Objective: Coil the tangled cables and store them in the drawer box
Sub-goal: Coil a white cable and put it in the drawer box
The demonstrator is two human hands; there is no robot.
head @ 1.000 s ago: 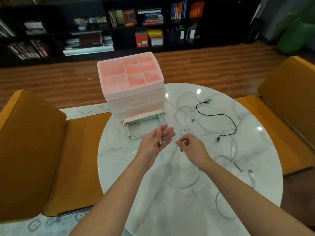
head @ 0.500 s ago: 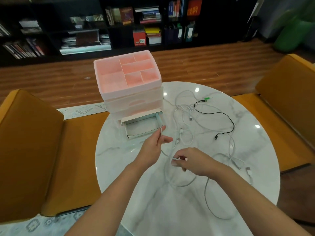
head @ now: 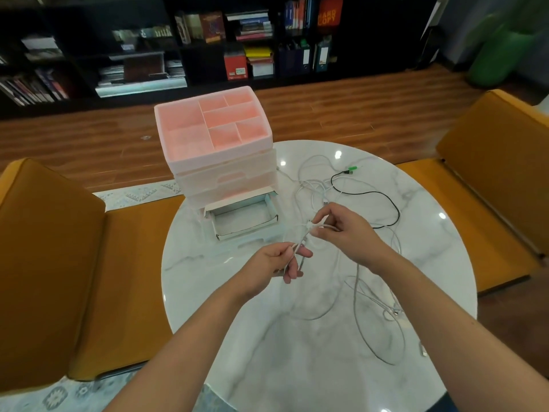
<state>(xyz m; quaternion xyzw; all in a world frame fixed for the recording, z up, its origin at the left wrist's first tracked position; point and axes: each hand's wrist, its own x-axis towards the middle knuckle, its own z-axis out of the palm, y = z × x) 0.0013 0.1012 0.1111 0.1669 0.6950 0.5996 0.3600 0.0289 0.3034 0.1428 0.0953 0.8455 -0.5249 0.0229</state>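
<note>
The white cable looks light and limp to us, so we expect it to sag, twist and snag on the other cords; the stiffer plug ends are the best places to take hold, feeding loops from there. It runs from our hands down onto the marble surface, trailing in loose loops to the right, near the black cable. Our left hand has a narrow grip, thumb and fingers pinching the white cable near one end. Our right hand pinches the same cable a little farther along, fingertips closed on a small white junction. The box stands beyond, its bottom drawer pulled out.
</note>
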